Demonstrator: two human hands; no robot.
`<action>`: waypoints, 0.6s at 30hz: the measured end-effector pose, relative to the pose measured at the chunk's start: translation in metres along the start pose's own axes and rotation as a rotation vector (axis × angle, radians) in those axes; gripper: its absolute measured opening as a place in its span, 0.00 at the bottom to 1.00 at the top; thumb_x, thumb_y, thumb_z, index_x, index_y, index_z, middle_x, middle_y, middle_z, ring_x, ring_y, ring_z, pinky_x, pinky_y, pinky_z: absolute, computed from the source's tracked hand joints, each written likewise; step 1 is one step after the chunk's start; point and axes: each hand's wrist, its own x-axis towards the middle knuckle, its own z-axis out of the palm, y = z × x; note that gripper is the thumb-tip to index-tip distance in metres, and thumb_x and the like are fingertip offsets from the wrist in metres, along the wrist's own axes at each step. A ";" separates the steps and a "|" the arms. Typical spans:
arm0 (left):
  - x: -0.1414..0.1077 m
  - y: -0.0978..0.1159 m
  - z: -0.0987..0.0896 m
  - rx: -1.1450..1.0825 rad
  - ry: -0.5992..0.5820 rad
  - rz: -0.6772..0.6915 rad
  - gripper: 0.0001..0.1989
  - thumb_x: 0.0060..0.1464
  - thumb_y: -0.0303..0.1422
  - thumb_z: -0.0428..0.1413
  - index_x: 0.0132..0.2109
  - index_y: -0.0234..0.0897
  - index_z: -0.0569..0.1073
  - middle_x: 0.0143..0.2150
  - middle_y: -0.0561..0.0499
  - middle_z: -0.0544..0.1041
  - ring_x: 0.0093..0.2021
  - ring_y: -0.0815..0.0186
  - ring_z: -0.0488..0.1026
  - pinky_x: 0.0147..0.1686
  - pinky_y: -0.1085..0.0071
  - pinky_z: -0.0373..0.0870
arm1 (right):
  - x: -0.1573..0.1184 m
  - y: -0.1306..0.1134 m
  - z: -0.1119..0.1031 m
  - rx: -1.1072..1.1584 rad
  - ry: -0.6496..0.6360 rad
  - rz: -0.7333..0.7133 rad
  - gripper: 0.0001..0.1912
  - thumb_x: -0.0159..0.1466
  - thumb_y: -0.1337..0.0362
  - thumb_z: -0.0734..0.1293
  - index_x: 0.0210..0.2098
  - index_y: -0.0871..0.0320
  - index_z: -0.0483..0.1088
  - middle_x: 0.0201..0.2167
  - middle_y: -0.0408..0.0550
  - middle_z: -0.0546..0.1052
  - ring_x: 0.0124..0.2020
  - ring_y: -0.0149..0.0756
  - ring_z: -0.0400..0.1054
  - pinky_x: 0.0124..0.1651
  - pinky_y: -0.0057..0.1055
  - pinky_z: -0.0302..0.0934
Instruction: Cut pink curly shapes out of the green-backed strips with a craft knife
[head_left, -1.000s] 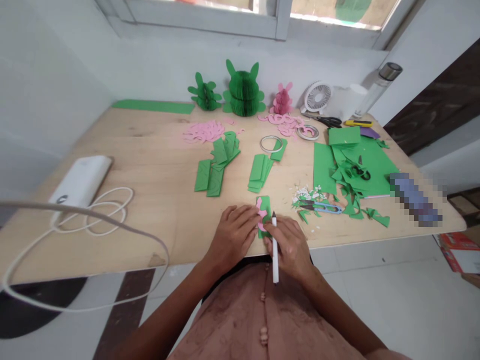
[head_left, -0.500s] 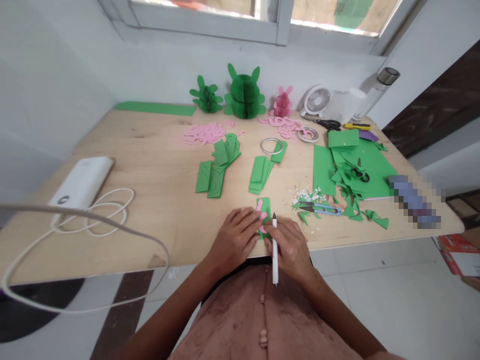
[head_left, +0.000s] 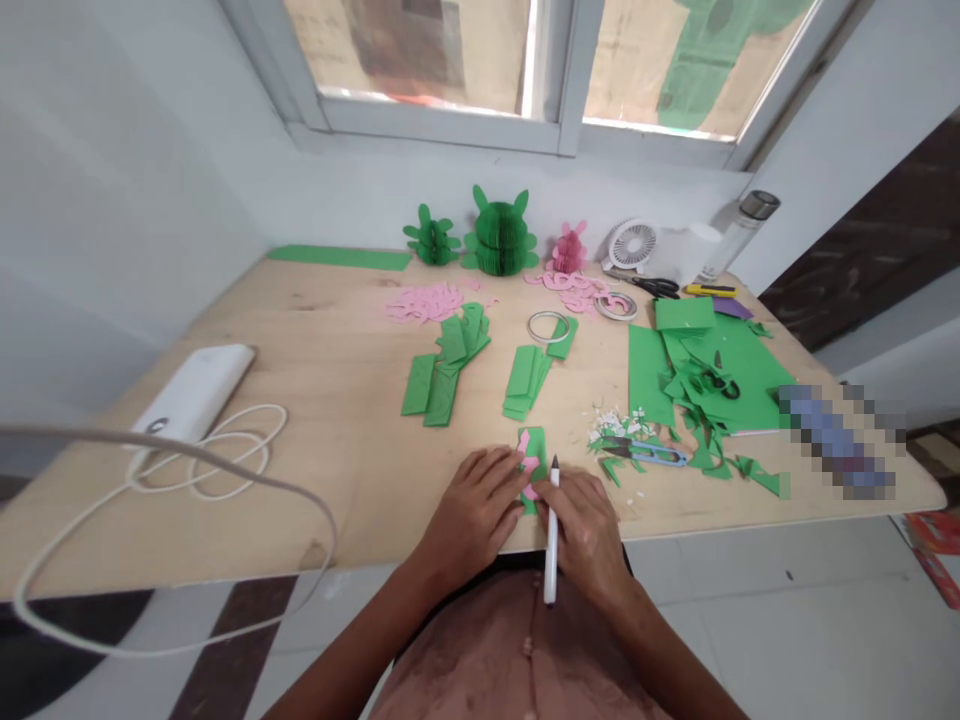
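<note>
Near the front edge of the table lies a green paper strip with a pink paper cutout on top. My left hand rests over their left side, its fingers stretched out and lying flat. From the right, my right hand holds a white pen between its fingers, with the dark tip pointing away from me. The fingertips of this hand touch the right side of the green strip and the pink cutout. Part of both papers is hidden under my fingers.
Green strips and a tape ring lie mid-table. Blue snips and green scraps are at the right. A white power bank with a looping cable is at the left. Paper figures and a fan stand at the back.
The camera view has tilted up, so the table and both hands appear lower in the picture. My hands keep nearly the same positions on the papers, and the pen is still held.
</note>
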 end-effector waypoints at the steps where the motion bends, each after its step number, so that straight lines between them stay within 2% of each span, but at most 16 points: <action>1: 0.000 0.000 0.000 -0.001 0.001 -0.002 0.16 0.61 0.28 0.48 0.54 0.34 0.73 0.58 0.42 0.73 0.61 0.54 0.65 0.60 0.50 0.64 | 0.000 0.000 0.000 -0.008 0.003 0.000 0.12 0.68 0.73 0.60 0.47 0.57 0.70 0.35 0.49 0.76 0.42 0.39 0.70 0.45 0.37 0.61; 12: 0.001 0.001 -0.001 -0.008 0.018 -0.012 0.17 0.60 0.29 0.50 0.55 0.37 0.72 0.58 0.41 0.73 0.61 0.55 0.66 0.60 0.49 0.65 | -0.002 0.001 0.003 -0.016 0.018 0.013 0.12 0.68 0.72 0.59 0.46 0.57 0.71 0.35 0.51 0.76 0.43 0.42 0.70 0.45 0.38 0.62; 18: 0.006 0.001 0.000 -0.027 0.007 0.027 0.13 0.62 0.31 0.50 0.51 0.37 0.74 0.55 0.43 0.75 0.58 0.56 0.68 0.58 0.52 0.66 | -0.001 -0.001 0.004 -0.018 0.020 0.028 0.12 0.69 0.71 0.58 0.47 0.56 0.71 0.34 0.50 0.76 0.41 0.42 0.71 0.44 0.39 0.62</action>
